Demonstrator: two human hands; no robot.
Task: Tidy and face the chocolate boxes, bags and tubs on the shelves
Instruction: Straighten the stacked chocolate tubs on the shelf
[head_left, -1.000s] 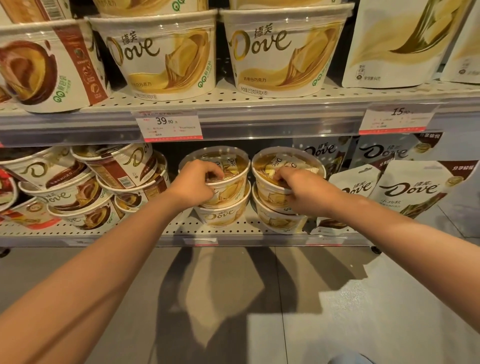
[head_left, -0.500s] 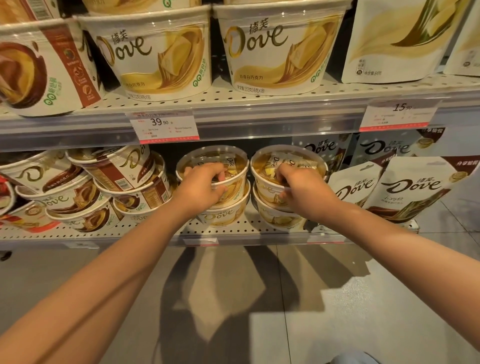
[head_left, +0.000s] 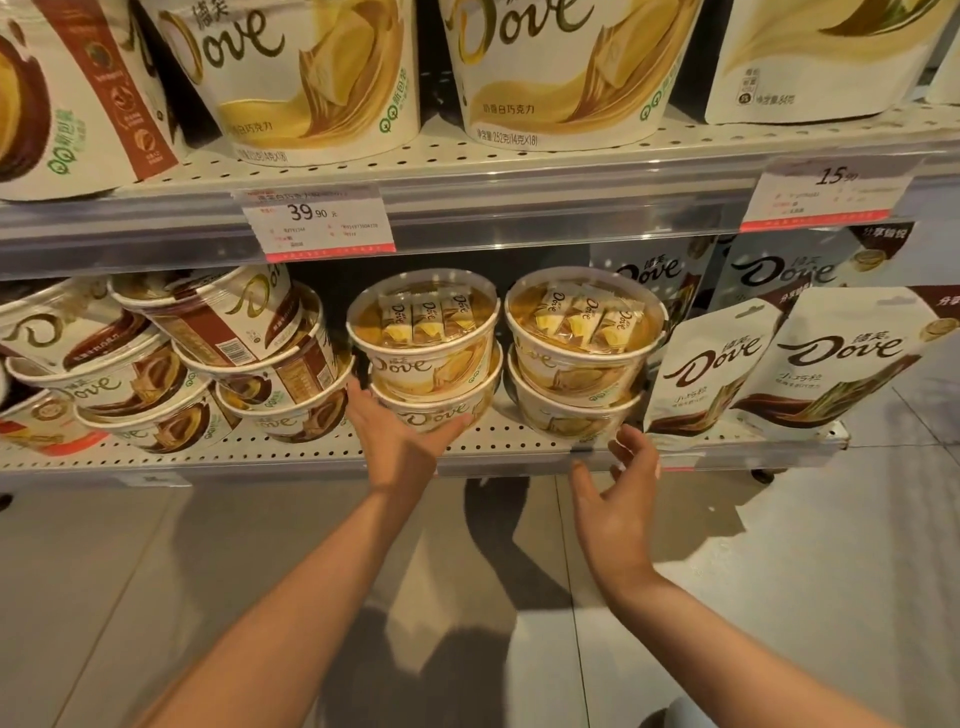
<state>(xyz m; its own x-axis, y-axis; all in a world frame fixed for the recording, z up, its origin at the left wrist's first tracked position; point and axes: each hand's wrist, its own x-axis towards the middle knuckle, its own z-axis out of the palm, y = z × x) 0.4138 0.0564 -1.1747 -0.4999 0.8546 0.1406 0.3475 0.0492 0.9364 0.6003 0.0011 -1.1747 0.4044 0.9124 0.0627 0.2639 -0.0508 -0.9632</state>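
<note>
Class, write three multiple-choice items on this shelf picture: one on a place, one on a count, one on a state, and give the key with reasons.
1. Where do the white chocolate tubs with clear lids stand on the lower shelf?
A. left of the brown tubs
B. between the brown tubs and the bags
C. right of the bags

2. How many white chocolate tubs are in each of those two stacks?
A. one
B. two
C. four

3. How is the right hand?
A. open, holding nothing
B. gripping a bag
C. resting on a lid

Key: 1 B, the stacks and have the brown tubs on one side and the bags on the other. 2 B, one tub sits on another in each. 3 A, the right hand has spread fingers, short of the lower shelf.
</note>
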